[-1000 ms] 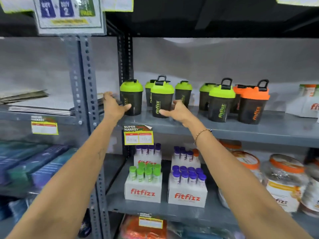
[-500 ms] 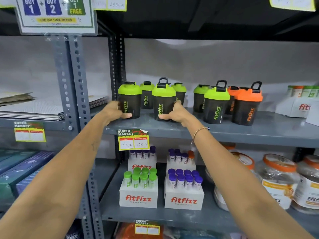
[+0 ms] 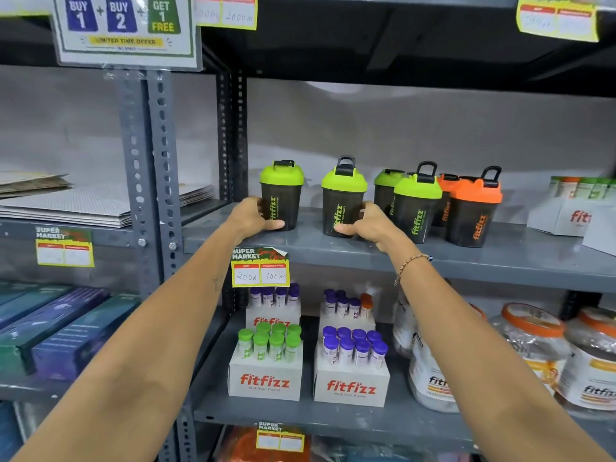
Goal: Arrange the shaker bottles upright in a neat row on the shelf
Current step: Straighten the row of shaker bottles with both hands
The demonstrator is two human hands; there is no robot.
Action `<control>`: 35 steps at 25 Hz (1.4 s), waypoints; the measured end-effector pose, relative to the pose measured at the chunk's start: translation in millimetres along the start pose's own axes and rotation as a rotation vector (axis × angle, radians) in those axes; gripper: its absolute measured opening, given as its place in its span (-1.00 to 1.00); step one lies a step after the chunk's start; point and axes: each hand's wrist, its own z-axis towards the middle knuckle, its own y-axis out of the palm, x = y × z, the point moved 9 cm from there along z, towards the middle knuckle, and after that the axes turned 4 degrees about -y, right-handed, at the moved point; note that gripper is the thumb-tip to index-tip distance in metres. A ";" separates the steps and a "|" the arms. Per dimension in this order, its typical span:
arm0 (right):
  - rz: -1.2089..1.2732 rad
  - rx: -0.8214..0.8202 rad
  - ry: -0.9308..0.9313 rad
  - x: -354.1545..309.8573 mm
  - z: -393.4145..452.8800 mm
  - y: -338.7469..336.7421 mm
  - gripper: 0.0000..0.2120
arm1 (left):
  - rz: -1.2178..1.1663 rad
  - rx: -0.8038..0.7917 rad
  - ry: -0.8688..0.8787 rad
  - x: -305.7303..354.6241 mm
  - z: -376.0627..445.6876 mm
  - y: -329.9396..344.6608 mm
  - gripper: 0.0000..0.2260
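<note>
Dark shaker bottles with coloured lids stand upright on the grey shelf [image 3: 520, 261]. My left hand [image 3: 251, 216] grips the base of the leftmost green-lidded shaker [image 3: 282, 198]. My right hand [image 3: 366, 223] grips the base of the second green-lidded shaker [image 3: 343, 201]. To the right stand a front green-lidded shaker [image 3: 416, 208] with another green-lidded shaker [image 3: 386, 188] behind it. Further right is an orange-lidded shaker [image 3: 473, 211], and a second orange-lidded shaker [image 3: 445, 195] is partly hidden behind it.
A white fitfizz box [image 3: 566, 211] sits at the shelf's right end. A price tag [image 3: 260, 268] hangs on the shelf edge. Below are boxes of tubes [image 3: 266, 361] and jars [image 3: 533, 345]. A perforated upright post [image 3: 160, 161] stands to the left, with stacked cardboard [image 3: 66, 205] beyond.
Both hands have closed on the two front-left shakers. The two green-lidded shakers seen behind them earlier are no longer visible; the held pair now stand further apart.
</note>
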 end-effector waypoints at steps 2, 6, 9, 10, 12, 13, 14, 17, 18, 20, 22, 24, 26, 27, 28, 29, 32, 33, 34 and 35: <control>0.001 0.015 -0.009 -0.6 -3.8 1.1 -0.31 | 0.051 0.009 0.000 -2.1 0.0 -1.5 -0.40; -0.010 0.035 -0.042 -2.7 -9.2 5.3 -0.41 | 0.143 0.031 0.025 -2.3 0.8 -3.7 -0.37; -0.045 0.057 -0.046 -1.0 -9.5 4.2 -0.41 | 0.251 0.048 0.067 3.2 -1.5 0.0 -0.36; -0.059 0.076 -0.045 -1.3 -10.3 2.6 -0.40 | 0.286 0.055 0.086 5.6 -2.6 1.9 -0.37; -0.101 0.109 -0.050 -2.5 -11.2 0.0 -0.40 | 0.315 0.068 0.114 9.2 -4.6 4.7 -0.38; -0.117 0.114 -0.055 -2.5 -10.9 -0.6 -0.40 | 0.315 0.071 0.117 10.4 -5.3 5.3 -0.38; -0.124 0.108 -0.054 -2.1 -10.5 -0.2 -0.41 | 0.314 0.074 0.119 11.0 -5.5 5.3 -0.39; -0.115 0.086 -0.048 -1.6 -9.7 1.7 -0.44 | 0.299 0.077 0.113 10.3 -6.1 4.8 -0.39; -0.115 0.084 -0.045 -1.5 -9.8 1.8 -0.44 | 0.297 0.077 0.112 9.8 -5.7 4.8 -0.39; -0.123 0.075 -0.038 -0.6 -9.7 2.5 -0.46 | 0.302 0.075 0.110 8.9 -5.4 5.0 -0.39; -0.128 0.069 -0.036 -0.4 -9.8 3.0 -0.46 | 0.308 0.076 0.111 8.6 -4.9 4.8 -0.39; -0.121 0.063 -0.044 -1.3 -9.9 4.1 -0.46 | 0.306 0.077 0.111 8.4 -5.2 4.1 -0.38; -0.119 0.052 -0.042 -1.2 -9.5 5.3 -0.46 | 0.298 0.079 0.110 8.1 -5.7 4.1 -0.38; -0.118 0.047 -0.038 -0.3 -8.9 5.7 -0.45 | 0.300 0.080 0.112 8.2 -5.9 4.1 -0.37; -0.120 0.043 -0.032 0.3 -8.6 5.8 -0.45 | 0.304 0.082 0.116 8.6 -5.8 4.5 -0.38; -0.121 0.042 -0.026 1.3 -8.0 5.7 -0.46 | 0.308 0.083 0.119 8.9 -5.5 4.7 -0.37; -0.128 0.045 -0.027 -0.8 -9.8 6.0 -0.49 | 0.306 0.087 0.125 8.8 -5.2 3.7 -0.37; -0.129 0.049 -0.026 -1.0 -9.8 6.1 -0.51 | 0.298 0.088 0.127 8.9 -5.5 3.4 -0.38; -0.136 0.056 -0.027 -1.3 -9.7 5.6 -0.51 | 0.291 0.090 0.130 9.4 -6.2 3.2 -0.38; -0.146 0.065 -0.023 -0.8 -9.2 4.7 -0.51 | 0.289 0.090 0.131 9.9 -7.0 3.3 -0.39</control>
